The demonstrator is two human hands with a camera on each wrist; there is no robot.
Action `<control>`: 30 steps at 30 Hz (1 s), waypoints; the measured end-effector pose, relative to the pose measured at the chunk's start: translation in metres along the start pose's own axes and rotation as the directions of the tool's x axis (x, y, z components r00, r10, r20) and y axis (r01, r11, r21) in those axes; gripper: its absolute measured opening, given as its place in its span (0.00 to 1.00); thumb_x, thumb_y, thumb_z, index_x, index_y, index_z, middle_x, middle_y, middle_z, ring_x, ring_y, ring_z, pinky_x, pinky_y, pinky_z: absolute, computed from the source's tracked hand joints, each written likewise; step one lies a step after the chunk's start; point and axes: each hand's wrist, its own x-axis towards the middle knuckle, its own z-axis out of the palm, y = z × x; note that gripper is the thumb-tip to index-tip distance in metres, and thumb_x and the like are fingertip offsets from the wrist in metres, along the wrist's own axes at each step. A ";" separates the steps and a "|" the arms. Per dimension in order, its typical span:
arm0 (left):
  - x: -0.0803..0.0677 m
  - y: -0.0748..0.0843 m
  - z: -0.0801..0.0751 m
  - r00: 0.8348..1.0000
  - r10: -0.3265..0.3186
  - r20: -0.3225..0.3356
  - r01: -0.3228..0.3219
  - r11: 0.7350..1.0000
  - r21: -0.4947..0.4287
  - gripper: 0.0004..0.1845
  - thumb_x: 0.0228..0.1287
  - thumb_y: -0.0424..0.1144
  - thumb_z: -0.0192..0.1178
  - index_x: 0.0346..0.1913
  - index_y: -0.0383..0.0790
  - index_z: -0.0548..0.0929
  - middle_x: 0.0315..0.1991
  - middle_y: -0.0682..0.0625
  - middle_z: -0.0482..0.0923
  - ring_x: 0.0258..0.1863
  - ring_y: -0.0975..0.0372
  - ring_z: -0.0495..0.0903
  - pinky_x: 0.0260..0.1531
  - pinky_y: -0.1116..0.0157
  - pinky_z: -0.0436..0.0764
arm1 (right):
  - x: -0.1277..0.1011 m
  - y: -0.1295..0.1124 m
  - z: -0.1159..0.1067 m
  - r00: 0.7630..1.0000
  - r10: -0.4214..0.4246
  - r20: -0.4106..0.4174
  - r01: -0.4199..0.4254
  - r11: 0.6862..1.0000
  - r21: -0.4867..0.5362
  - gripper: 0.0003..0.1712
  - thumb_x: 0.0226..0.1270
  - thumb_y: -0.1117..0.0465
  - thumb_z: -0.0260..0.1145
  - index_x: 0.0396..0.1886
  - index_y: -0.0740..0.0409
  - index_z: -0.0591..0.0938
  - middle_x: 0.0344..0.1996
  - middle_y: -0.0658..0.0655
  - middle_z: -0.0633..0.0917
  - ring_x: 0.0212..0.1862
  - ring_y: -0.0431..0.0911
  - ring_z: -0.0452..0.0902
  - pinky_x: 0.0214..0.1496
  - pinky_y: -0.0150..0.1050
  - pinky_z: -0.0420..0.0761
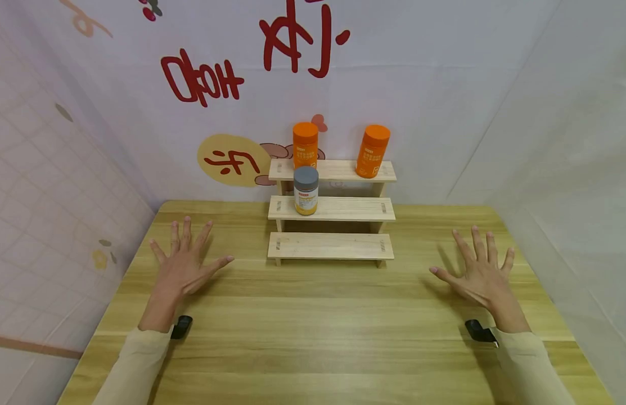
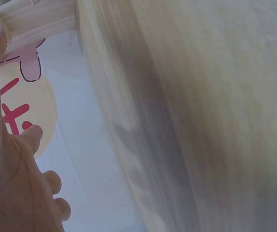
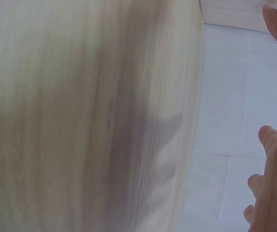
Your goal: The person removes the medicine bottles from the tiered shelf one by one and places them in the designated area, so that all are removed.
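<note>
Left hand and right hand hover over desk, each grip splayed wide, holding nothing; bottles sit upright on stepped shelf, likely for display.

Bright, even light; blurred wrist views

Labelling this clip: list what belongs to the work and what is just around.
In the work: left hand and right hand, both spread flat; grey-lidded bottle; two orange bottles; stepped wooden rack.
Around: wooden table; printed backdrop.
</note>
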 end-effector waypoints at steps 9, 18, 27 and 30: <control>0.002 0.001 0.000 1.000 -0.004 0.002 0.004 1.000 -0.030 0.54 0.64 0.78 0.49 0.83 0.65 0.34 0.81 0.44 0.16 0.80 0.43 0.17 0.63 0.21 0.20 | 0.000 -0.001 0.000 1.000 0.000 0.001 0.000 1.000 0.020 0.60 0.65 0.26 0.61 0.85 0.37 0.40 0.82 0.56 0.26 0.81 0.62 0.14 0.66 0.80 0.14; 0.003 0.008 0.005 1.000 0.002 0.029 0.001 0.994 -0.108 0.55 0.66 0.75 0.51 0.83 0.61 0.33 0.80 0.43 0.13 0.81 0.41 0.19 0.67 0.21 0.31 | 0.001 -0.016 0.001 1.000 -0.017 -0.011 0.018 0.997 0.070 0.58 0.67 0.29 0.61 0.85 0.40 0.42 0.83 0.59 0.28 0.81 0.67 0.18 0.67 0.83 0.21; 0.010 0.020 0.008 0.998 0.015 0.058 -0.002 0.973 -0.229 0.54 0.67 0.74 0.52 0.83 0.62 0.32 0.80 0.43 0.12 0.81 0.41 0.20 0.68 0.21 0.35 | 0.002 -0.036 0.002 0.999 -0.019 -0.030 0.023 0.990 0.141 0.57 0.68 0.31 0.62 0.85 0.40 0.43 0.83 0.58 0.30 0.82 0.69 0.24 0.70 0.82 0.26; 0.010 0.023 0.010 0.998 0.016 0.058 -0.001 0.965 -0.262 0.53 0.68 0.73 0.52 0.83 0.62 0.32 0.80 0.43 0.12 0.81 0.41 0.21 0.68 0.21 0.37 | 0.003 -0.042 0.003 0.999 -0.039 -0.037 0.045 0.985 0.164 0.57 0.69 0.32 0.62 0.85 0.40 0.42 0.83 0.59 0.31 0.82 0.69 0.24 0.71 0.81 0.26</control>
